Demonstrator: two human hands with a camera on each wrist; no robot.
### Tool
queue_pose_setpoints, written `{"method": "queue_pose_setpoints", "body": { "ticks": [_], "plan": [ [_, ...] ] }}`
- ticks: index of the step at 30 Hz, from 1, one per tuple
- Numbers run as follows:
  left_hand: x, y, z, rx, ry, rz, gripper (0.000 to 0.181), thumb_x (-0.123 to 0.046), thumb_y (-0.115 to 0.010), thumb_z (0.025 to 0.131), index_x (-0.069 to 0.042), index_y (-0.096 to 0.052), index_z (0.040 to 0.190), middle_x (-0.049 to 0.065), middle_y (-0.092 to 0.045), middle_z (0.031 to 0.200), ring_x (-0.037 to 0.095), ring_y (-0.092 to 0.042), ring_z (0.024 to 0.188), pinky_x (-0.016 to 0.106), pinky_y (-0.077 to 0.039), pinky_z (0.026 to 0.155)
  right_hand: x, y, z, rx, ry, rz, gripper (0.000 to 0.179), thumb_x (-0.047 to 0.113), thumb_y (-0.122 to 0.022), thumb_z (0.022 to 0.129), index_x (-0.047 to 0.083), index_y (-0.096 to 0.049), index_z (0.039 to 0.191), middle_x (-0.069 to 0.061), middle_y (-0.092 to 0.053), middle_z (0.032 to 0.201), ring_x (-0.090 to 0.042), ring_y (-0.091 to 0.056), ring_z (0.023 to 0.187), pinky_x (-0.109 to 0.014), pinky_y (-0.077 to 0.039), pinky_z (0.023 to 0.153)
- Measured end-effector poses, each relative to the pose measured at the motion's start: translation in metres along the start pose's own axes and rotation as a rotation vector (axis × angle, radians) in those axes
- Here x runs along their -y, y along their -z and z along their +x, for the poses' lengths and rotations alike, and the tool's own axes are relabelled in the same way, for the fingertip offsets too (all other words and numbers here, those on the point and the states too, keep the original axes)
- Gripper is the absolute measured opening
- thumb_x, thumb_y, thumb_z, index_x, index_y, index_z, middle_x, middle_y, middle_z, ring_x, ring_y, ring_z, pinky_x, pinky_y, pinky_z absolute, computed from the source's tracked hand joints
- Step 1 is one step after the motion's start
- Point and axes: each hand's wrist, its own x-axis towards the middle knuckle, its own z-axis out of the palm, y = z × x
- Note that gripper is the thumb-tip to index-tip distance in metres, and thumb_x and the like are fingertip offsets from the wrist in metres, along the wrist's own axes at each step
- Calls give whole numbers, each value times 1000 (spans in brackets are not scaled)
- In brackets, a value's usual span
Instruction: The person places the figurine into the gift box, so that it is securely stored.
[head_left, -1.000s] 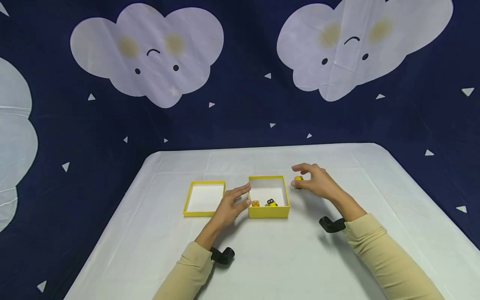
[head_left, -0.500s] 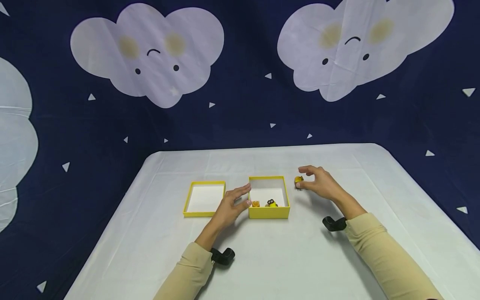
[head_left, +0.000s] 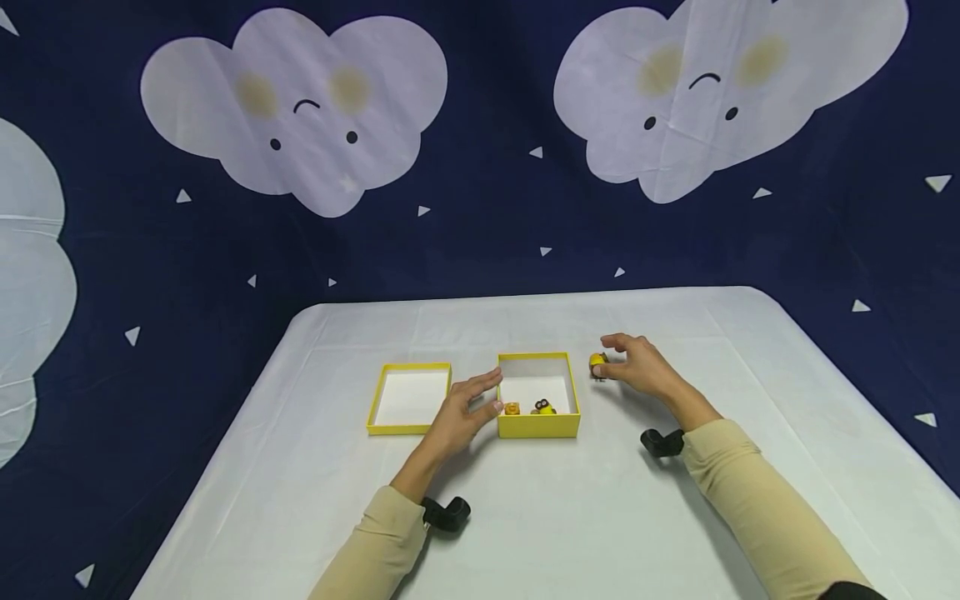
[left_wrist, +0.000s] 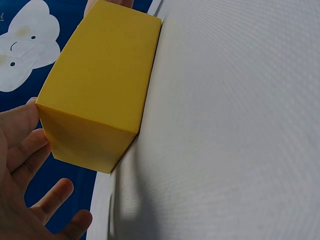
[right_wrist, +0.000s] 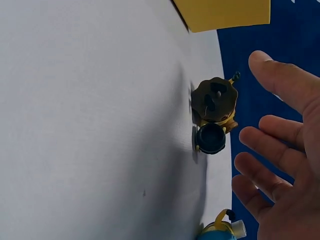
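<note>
right hand at a small yellow toy, left hand by the open box

the right hand (head_left: 639, 367) sits on the right side of the white table (head_left: 675, 533), its fingers spread and loosely bent toward a small yellow toy (head_left: 597, 362) that stands just right of the yellow box (head_left: 537, 423). in the right wrist view the fingers (right_wrist: 280, 155) are apart from the toy (right_wrist: 214, 112) and hold nothing; the head view is too small to tell whether a fingertip touches it. the toy is dark on top with a round black part at 1 end. a second small piece, blue and yellow (right_wrist: 220, 231), shows at the bottom edge of the right wrist view, near that hand.

the left hand (head_left: 459, 414) lies against the left wall of the yellow box, fingers straight and relaxed, gripping nothing. in the left wrist view the fingertips (left_wrist: 30, 130) are right beside the box's outer wall (left_wrist: 100, 85).

the box is open, white inside, and holds 2 small toys near its near wall: an orange one (head_left: 512, 407) and a yellow one with black goggles (head_left: 544, 406). the yellow lid (head_left: 408, 395) lies upturned just left of the left hand. a dark blue backdrop (head_left: 487, 225) printed with white clouds hangs beyond the table's far edge.
</note>
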Motion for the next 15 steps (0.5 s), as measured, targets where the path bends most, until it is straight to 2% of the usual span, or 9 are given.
{"method": "queue_pose_setpoints", "body": {
  "ticks": [7,15],
  "plan": [
    [1,-1,0,-7,10,-14,47,-16,-63,90,-11,-52,135,-6,-45,146,25,-38,132,52,-30,110,-5,-2,6,37,-14,-33,67,36,-70,83,2,-47,136,-27,-50,134,-42,-41,125,-58,-34,104],
    [2,-1,0,-7,4,-23,45,-17,-62,91,-12,-53,135,-5,-46,146,25,-38,132,54,-30,110,-5,-3,8,48,16,-72,66,34,-72,81,2,-50,134,-22,-54,133,-41,-43,124,-58,-33,104]
  ]
}}
